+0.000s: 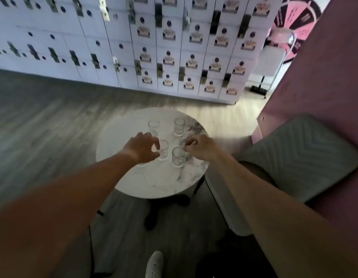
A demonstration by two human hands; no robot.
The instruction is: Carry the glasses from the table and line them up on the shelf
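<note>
Several clear glasses stand on a small round marble table (pixel 154 181). One glass (pixel 153 127) is at the back left and another glass (pixel 179 127) at the back right. My left hand (pixel 143 148) curls around the left side of a near glass (pixel 164 150), fingers apart, and I cannot tell if it touches. My right hand (pixel 200 147) hovers at the rim of the near right glass (pixel 178 157), fingertips pinched at its edge. Both glasses stand upright on the table. No shelf is in view.
A wall of white lockers (pixel 174 47) runs behind the table. A pink sofa (pixel 324 77) with a grey quilted cushion (pixel 298 157) sits close on the right. Grey wood floor (pixel 43 127) lies to the left. My shoe (pixel 154 265) shows below.
</note>
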